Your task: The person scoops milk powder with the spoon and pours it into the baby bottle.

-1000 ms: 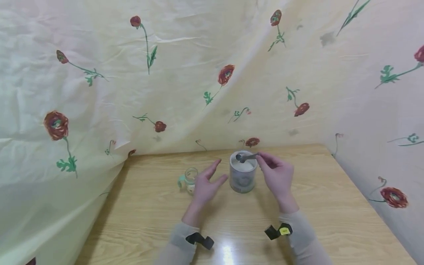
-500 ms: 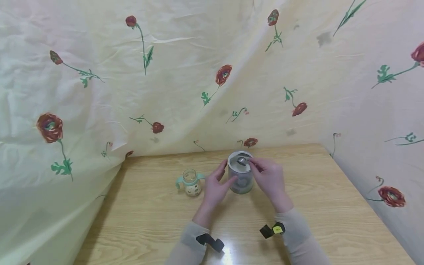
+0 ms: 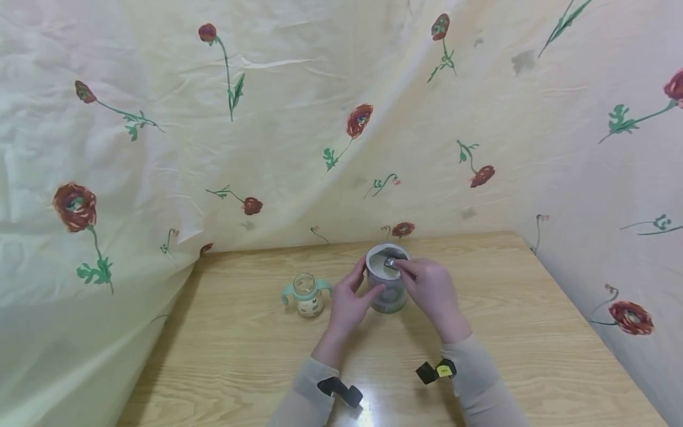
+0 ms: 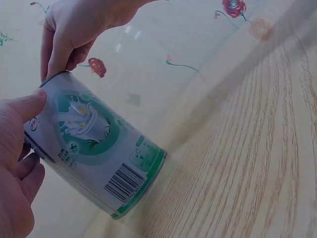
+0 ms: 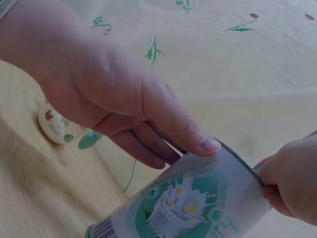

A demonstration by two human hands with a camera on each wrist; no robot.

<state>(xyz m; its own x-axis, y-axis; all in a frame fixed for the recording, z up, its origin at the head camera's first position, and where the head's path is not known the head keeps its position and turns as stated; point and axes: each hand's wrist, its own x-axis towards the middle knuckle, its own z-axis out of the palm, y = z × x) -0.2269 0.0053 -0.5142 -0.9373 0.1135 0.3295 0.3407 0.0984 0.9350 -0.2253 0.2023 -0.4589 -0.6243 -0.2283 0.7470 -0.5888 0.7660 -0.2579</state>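
Note:
An open milk powder can stands on the table, its label showing a milk splash in the left wrist view. My left hand holds the can's left side, thumb near the rim. Over the right rim, my right hand pinches a small grey scoop, which dips into the can's mouth. In the right wrist view, most of the scoop is hidden by the can wall. A baby bottle with mint-green handles and no cap on top stands left of my left hand.
The wooden table ends at a cream cloth printed with red flowers, hanging behind and along both sides. A black strap with a small camera sits on each sleeved wrist.
My left hand has moved right from beside the bottle and taken hold of the can. The right hand has brought the scoop down and left, from above the rim into the can.

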